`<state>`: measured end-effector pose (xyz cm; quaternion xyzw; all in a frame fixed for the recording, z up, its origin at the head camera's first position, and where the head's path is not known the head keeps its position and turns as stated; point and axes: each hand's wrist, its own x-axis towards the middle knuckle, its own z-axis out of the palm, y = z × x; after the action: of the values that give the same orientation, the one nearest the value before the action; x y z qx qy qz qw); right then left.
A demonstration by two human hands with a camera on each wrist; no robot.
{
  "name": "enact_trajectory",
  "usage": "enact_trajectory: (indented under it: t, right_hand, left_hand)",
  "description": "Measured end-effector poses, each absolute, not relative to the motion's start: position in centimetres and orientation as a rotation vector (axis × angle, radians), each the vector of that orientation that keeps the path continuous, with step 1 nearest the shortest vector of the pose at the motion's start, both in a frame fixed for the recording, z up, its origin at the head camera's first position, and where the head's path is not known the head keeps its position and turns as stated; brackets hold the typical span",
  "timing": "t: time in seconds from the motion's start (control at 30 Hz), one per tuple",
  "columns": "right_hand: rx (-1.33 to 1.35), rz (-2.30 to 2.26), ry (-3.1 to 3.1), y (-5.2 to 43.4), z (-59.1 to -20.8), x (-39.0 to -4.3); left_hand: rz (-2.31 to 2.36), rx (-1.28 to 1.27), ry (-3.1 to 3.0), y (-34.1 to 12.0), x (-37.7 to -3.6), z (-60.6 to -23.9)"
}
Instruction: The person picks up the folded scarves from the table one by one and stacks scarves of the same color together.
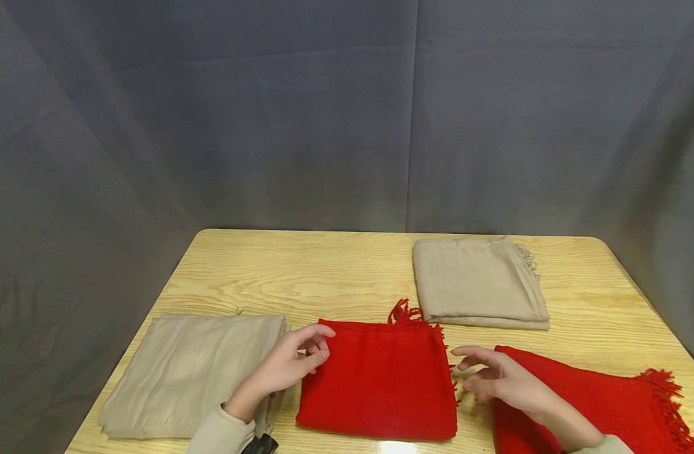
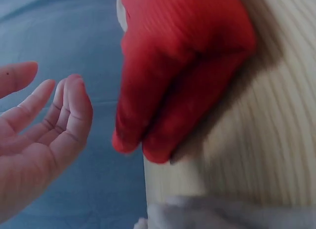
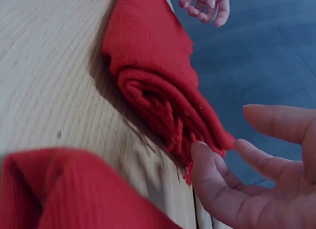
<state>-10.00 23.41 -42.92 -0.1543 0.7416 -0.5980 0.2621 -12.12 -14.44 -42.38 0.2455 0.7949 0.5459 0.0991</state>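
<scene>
Two hands, left hand [image 1: 290, 364] and right hand [image 1: 497, 378], released, flanking folded red scarf [image 1: 381, 384]; no readable writing.

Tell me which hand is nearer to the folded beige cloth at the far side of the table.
Right. The right hand hovers by the middle red cloth's right edge, in front of the far beige cloth. The left hand is at that red cloth's left corner, farther off.

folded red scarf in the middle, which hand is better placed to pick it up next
Probably the left hand: its fingertips sit at the folded red scarf's top left corner, relaxed and empty. The right hand hovers just off the fringed right edge, above the second red scarf, also empty.
</scene>
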Motion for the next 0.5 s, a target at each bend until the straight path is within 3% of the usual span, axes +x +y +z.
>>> enact_trajectory:
  t: [0.5]
  right_hand:
    - [-0.342,-1.622,2.076,25.0,-42.3,-9.2]
  left_hand:
    - [1.663,0.858,2.278,-10.5,-11.7,-42.0]
